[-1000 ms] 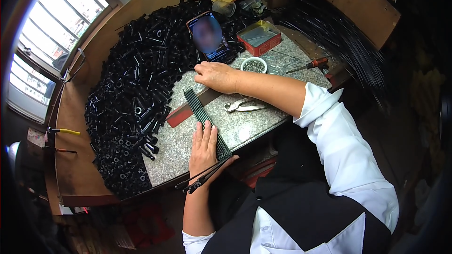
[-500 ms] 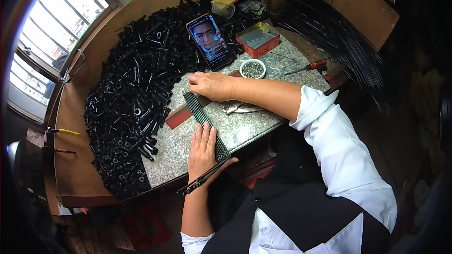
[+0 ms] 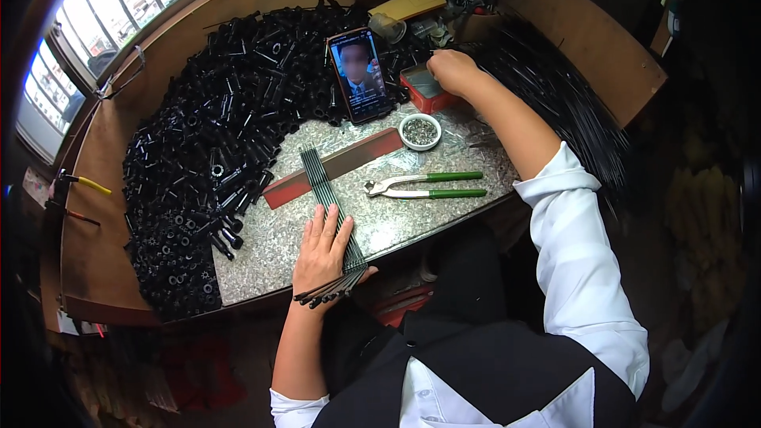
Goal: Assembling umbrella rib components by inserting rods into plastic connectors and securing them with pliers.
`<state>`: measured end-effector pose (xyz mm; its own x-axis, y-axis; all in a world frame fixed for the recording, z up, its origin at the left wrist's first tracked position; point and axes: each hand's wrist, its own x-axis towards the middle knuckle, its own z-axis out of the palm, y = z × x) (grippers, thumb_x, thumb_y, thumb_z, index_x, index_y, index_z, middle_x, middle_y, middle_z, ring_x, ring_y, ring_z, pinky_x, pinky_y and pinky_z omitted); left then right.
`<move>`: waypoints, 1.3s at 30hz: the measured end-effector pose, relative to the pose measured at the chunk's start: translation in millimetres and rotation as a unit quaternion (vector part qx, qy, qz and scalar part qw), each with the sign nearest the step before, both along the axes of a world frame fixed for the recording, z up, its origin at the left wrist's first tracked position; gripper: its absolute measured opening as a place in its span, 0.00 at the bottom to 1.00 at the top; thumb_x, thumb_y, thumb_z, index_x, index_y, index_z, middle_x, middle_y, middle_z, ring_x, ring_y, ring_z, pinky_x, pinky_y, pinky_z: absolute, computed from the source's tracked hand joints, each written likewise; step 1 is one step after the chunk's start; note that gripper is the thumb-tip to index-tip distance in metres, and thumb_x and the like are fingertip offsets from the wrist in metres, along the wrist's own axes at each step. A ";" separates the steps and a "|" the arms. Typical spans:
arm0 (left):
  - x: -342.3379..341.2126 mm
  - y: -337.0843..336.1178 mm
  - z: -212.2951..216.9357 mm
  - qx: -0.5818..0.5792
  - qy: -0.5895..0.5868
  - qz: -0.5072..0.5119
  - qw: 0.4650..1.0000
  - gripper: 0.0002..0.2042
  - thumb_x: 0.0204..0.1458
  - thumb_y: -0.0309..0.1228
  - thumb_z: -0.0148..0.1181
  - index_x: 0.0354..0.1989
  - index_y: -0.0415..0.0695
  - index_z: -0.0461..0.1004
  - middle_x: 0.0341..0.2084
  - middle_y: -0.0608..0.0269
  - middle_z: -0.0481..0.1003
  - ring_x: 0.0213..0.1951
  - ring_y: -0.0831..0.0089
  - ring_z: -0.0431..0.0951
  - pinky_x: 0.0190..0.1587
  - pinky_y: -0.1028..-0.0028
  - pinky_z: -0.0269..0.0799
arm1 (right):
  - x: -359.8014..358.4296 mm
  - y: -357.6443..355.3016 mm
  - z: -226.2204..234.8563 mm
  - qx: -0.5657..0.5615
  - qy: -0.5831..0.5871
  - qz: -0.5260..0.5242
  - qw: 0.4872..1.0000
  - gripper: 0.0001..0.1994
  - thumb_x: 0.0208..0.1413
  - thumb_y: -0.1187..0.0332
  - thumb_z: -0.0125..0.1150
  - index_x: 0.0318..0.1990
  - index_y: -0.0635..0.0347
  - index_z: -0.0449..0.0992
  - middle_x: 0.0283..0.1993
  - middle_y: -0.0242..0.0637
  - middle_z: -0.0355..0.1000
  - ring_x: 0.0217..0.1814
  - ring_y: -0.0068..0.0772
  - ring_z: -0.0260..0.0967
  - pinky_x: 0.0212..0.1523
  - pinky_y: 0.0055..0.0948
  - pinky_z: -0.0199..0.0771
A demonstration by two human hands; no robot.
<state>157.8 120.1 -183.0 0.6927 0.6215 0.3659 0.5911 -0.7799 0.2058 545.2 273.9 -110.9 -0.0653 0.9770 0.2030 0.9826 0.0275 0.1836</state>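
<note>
A row of thin dark rods [image 3: 321,182] lies side by side on the speckled stone slab, crossing a red and brown flat bar [image 3: 349,157]. My left hand [image 3: 319,257] rests with fingers stretched out along the rods' left edge, its thumb beyond their other side. The rods' black-tipped ends fan out over my left wrist. Over the red tin [image 3: 422,97], at its far right part, is my right hand [image 3: 453,73]; its fingers are curled together and their tips are hidden. Green-handled pincers [image 3: 428,185] lie between my arms.
A big heap of black tubular parts [image 3: 230,103] covers the left and back. A phone [image 3: 361,75] leans against it, beside a white bowl [image 3: 419,132] of small metal bits. Long black rods [image 3: 555,79] are piled at the right. Wooden boards [image 3: 95,226] wall the table.
My right hand has left the rods' far end and moved right and back to the red tin. The pincers and the flat bar are now uncovered. My left hand stays at the rods.
</note>
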 end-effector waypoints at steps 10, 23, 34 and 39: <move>1.0 -2.2 1.8 -0.012 0.021 0.003 1.000 0.41 0.40 0.56 0.64 0.59 0.41 0.64 0.63 0.45 0.57 0.66 0.47 0.52 0.66 0.52 0.49 | 26.2 9.6 -26.8 -0.042 0.036 -0.019 0.998 0.09 0.40 0.71 0.67 0.31 0.59 0.77 0.38 0.43 0.75 0.44 0.48 0.72 0.42 0.41 0.72; 1.9 -1.2 0.0 -0.009 0.005 0.008 1.000 0.44 0.30 0.49 0.73 0.59 0.41 0.64 0.63 0.46 0.57 0.66 0.47 0.52 0.66 0.53 0.51 | -7.9 -34.6 -10.9 0.155 0.112 0.122 0.974 0.06 0.49 0.73 0.57 0.35 0.60 0.70 0.34 0.44 0.70 0.38 0.51 0.71 0.37 0.44 0.71; 4.3 -0.8 -1.6 0.006 -0.021 -0.002 1.000 0.43 0.29 0.46 0.75 0.56 0.38 0.66 0.60 0.42 0.60 0.64 0.43 0.55 0.64 0.54 0.55 | -143.9 -34.4 -42.0 0.047 0.116 0.266 0.956 0.10 0.52 0.73 0.50 0.41 0.57 0.73 0.40 0.40 0.67 0.47 0.42 0.69 0.45 0.38 0.72; 2.5 -2.5 -0.7 0.006 -0.006 0.002 1.000 0.44 0.29 0.47 0.75 0.57 0.38 0.65 0.60 0.42 0.60 0.64 0.43 0.55 0.63 0.54 0.56 | -163.2 -27.9 -48.4 0.025 0.099 0.258 0.961 0.11 0.53 0.72 0.49 0.42 0.57 0.74 0.39 0.42 0.68 0.46 0.44 0.70 0.45 0.39 0.73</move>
<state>160.3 117.6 -183.7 0.6858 0.6195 0.3820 0.5911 -0.7803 0.2044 381.9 246.0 -159.3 -0.4936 0.8141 0.3060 0.8566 0.5160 0.0089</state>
